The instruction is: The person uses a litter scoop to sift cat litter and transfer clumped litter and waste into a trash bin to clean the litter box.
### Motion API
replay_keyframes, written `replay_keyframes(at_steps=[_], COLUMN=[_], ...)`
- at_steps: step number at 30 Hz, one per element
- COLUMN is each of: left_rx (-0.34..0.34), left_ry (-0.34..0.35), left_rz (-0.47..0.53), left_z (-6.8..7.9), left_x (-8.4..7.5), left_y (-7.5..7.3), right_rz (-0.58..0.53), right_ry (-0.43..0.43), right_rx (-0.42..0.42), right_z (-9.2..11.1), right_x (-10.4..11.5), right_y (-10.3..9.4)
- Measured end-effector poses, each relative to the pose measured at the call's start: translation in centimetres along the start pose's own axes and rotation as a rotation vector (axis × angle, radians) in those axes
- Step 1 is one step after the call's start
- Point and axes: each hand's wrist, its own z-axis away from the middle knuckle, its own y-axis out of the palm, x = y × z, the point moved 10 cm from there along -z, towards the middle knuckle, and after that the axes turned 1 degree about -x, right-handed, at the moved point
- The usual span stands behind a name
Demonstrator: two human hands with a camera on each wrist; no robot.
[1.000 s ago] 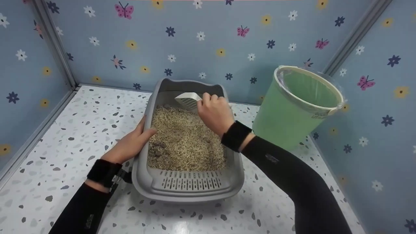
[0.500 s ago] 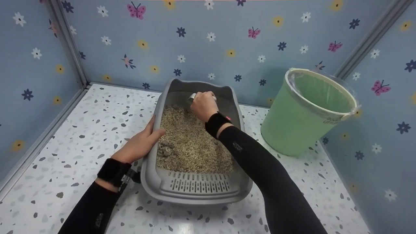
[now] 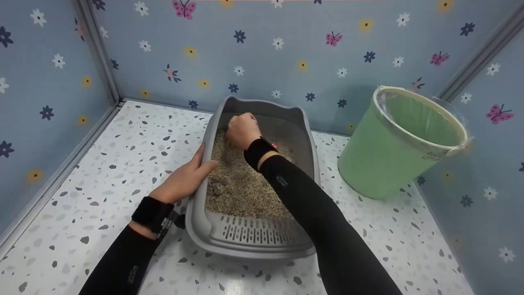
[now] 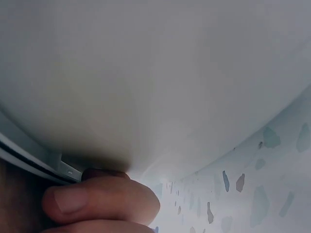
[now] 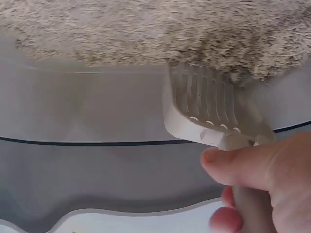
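A grey litter box (image 3: pixel 250 250) stands on the floor, holding beige pellet litter (image 3: pixel 245 196) with darker clumps (image 3: pixel 217 184) along its left side. My left hand (image 3: pixel 184 178) grips the box's left rim, thumb over the top. In the left wrist view, its curled fingers (image 4: pixel 107 201) lie against the box's outer wall (image 4: pixel 160 87). Over the back left of the litter, my right hand (image 3: pixel 242 130) holds a slotted litter scoop (image 5: pixel 204 97) by its handle. The scoop's front edge is in the litter at the back wall; in the head view my hand mostly hides it.
To the right stands a green bin (image 3: pixel 376 159) with a clear liner over its rim. Flower-patterned walls (image 3: pixel 278 53) enclose the back and both sides. The speckled white floor (image 3: pixel 123 164) shows around the box.
My right hand has moved left across the back of the box and lowered the scoop from above the litter into it. The left hand keeps its grip. The head view has turned slightly left.
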Motion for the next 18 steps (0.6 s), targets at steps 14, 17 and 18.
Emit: replay_keyframes(at_steps=[14,17,18], left_rx=[-0.005,-0.008,-0.008], left_ry=[-0.020,-0.020,-0.022], left_rz=[-0.013,-0.009,-0.005], left_z=[-0.2,-0.2,-0.2], left_x=[0.0,0.0,0.0], left_y=[0.1,0.0,0.0], right_rz=[0.019,0.057,0.069], right_ry=[-0.208,-0.229,-0.238], right_rx=[-0.206,-0.288,-0.312], right_z=[5.5,8.3,9.3], right_x=[1.2,1.6,1.7], right_y=[-3.9,-5.7,-6.2])
